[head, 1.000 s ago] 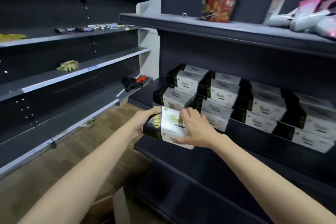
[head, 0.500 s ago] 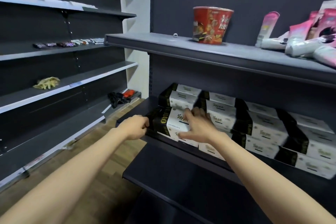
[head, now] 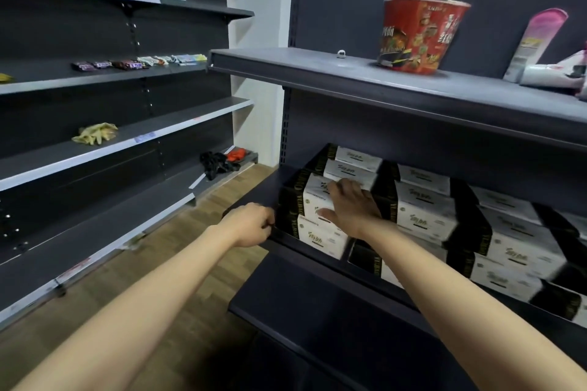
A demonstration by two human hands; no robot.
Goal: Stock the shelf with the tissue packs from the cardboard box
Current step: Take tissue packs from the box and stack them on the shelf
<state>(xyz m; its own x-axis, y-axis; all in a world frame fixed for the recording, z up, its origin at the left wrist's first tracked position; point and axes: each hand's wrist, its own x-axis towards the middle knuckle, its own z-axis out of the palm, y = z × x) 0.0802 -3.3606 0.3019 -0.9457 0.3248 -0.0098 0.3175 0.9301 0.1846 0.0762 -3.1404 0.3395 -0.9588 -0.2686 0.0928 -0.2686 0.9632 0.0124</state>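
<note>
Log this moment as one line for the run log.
phase: seating pack | right hand flat on black-and-white tissue pack | left hand curled at its end | dark shelf

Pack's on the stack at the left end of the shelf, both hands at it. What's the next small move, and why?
Probably push the top pack back with the right hand, flat on it, until it lines up with the neighbouring packs; then draw the left hand away.

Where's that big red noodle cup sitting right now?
In the head view the red noodle cup stands upright on the upper shelf, upper right, above the stacked tissue packs and left of a pink tube.
</note>
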